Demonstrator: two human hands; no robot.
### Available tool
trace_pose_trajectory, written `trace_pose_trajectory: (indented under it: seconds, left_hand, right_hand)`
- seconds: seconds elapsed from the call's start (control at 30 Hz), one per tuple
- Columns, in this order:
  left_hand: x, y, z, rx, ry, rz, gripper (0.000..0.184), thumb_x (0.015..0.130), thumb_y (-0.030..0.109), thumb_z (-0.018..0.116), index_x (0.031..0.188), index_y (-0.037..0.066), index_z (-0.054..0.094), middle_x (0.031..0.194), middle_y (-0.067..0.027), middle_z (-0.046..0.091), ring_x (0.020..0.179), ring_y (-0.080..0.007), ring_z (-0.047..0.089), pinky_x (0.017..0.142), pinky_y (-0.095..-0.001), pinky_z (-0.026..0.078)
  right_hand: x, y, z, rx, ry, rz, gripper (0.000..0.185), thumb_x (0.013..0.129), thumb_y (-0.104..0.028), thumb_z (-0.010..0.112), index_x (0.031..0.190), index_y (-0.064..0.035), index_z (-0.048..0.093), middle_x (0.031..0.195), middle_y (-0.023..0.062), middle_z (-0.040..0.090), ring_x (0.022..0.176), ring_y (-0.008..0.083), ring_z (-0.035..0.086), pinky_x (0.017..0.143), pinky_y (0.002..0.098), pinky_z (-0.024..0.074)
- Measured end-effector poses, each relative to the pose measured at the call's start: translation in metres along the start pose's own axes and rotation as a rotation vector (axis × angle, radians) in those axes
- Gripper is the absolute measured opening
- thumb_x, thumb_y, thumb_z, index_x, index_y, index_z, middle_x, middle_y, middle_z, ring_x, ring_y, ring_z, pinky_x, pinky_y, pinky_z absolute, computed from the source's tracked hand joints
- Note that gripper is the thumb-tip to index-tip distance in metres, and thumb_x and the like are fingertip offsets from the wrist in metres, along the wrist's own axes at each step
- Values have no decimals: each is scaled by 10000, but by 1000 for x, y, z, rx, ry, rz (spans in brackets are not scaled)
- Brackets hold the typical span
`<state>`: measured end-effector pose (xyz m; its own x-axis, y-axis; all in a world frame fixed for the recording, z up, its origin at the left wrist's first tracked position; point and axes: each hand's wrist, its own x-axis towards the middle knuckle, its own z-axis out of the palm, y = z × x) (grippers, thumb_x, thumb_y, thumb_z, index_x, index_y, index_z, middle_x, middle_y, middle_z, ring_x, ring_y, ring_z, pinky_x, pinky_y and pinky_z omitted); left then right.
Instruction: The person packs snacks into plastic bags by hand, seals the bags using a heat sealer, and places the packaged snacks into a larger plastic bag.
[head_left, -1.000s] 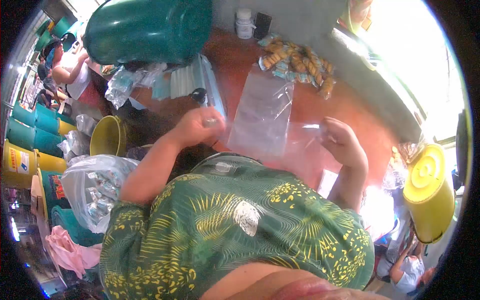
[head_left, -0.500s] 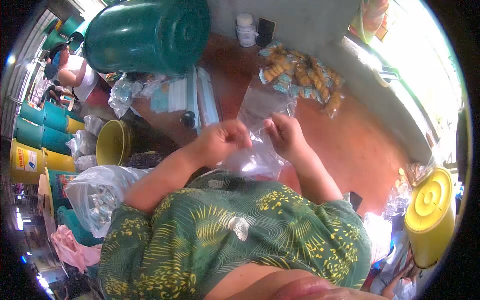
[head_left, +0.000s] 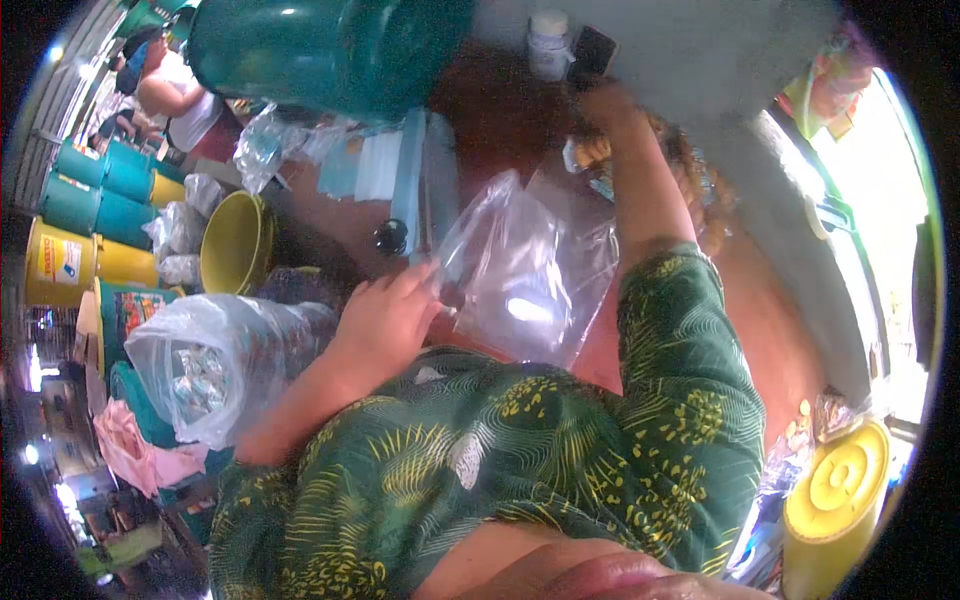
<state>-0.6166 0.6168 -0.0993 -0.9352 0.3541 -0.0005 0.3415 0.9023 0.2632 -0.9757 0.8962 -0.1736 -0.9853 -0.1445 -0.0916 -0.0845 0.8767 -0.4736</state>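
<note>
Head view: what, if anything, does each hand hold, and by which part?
Cannot be told for either: the left hand is at the left edge of the clear bag, and the blurred right hand is beside the dark flat object.

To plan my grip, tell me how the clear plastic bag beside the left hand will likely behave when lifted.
The clear plastic bag will probably flop, since its thin film is creased. It is likely light, as no contents show through. Its glossy surface may be slippery.
</note>
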Motion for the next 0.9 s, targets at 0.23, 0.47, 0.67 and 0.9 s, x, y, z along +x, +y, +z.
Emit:
trace_pose_trajectory:
  seconds: [0.23,0.47,0.67,0.9]
  left_hand:
    - [-28,-26,-9,-481,125,89,399,1003,230,520,1312,-14,580,1416,-161,539,1038,-303,666,889,-413,531]
    - [-63,-51,10,-619,124,-280,260,983,84,571,1217,33,672,1270,-139,651,858,-159,692,676,-269,577]
    - [-73,-49,34,-485,242,81,444,884,-130,501,1302,8,555,1475,-122,483,1175,-188,608,779,-236,501]
    - [-94,-25,21,-480,127,115,316,896,-2,577,1198,35,665,1238,-142,664,1043,-276,679,877,-323,532]
  right_hand:
    - [-60,49,78,-321,150,-283,533,862,-426,679,1312,-148,617,1358,168,560,1199,344,581,1005,459,480]
    - [-257,76,70,-43,192,-162,558,805,-278,733,1330,-145,599,1419,189,505,1255,343,553,1008,467,483]
    - [-361,17,90,282,172,-278,416,807,-86,710,1214,-92,626,1261,161,615,1123,347,623,1010,454,472]
    - [-338,29,103,34,394,-180,282,851,-146,650,1127,-93,670,1078,178,658,1077,384,616,938,479,492]
